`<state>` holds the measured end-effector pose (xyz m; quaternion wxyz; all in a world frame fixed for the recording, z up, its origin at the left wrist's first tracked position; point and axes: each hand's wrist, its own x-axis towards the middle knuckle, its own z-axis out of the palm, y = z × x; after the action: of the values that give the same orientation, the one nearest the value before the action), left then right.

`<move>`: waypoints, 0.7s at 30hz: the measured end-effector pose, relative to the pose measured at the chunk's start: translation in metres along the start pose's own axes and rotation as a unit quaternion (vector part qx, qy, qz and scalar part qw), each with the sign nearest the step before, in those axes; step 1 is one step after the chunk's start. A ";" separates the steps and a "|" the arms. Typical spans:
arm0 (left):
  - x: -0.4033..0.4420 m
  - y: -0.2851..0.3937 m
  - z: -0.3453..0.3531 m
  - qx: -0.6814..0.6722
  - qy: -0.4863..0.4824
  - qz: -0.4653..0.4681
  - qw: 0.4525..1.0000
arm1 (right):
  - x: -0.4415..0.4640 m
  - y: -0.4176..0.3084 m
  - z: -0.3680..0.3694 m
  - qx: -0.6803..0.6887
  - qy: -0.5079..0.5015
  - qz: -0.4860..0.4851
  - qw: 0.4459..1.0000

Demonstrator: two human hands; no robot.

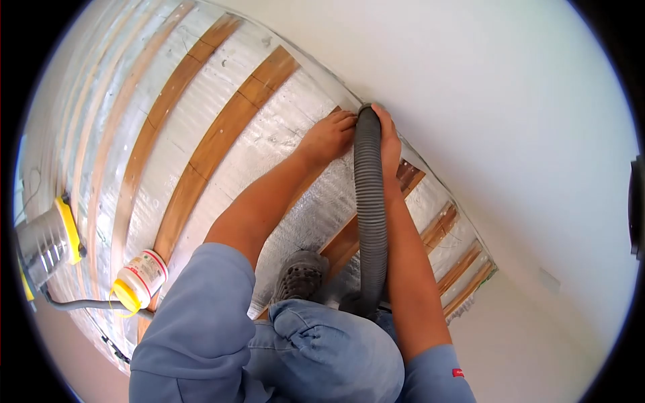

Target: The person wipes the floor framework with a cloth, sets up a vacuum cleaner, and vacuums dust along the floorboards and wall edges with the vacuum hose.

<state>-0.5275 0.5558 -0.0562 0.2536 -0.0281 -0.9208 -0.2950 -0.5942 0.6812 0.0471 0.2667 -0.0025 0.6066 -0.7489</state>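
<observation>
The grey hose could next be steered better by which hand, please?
Probably the right hand: it lies against the hose near its end, while the left hand appears off to one side.

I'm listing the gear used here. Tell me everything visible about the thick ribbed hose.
The thick ribbed hose is dark grey and looks like flexible plastic, with a darker rim at its upper end. It curves gently from beside the white wall toward the bent knee, where I lose sight of it. The right hand holds it near that end; the left hand is close alongside, contact unclear.
</observation>
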 end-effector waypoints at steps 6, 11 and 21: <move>-0.004 -0.009 0.009 0.006 -0.018 0.000 1.000 | -0.009 0.032 -0.034 -0.290 0.090 -0.213 0.929; -0.002 -0.006 0.009 0.018 -0.014 0.001 1.000 | -0.008 0.037 -0.032 -0.275 0.120 -0.220 0.928; -0.005 -0.008 0.012 0.032 -0.036 0.011 0.999 | -0.004 0.045 -0.057 -0.354 0.155 -0.178 0.905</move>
<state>-0.5302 0.5560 -0.0712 0.2243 -0.0409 -0.9378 -0.2618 -0.5919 0.7288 -0.0080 0.0134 -0.0885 0.8551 -0.5108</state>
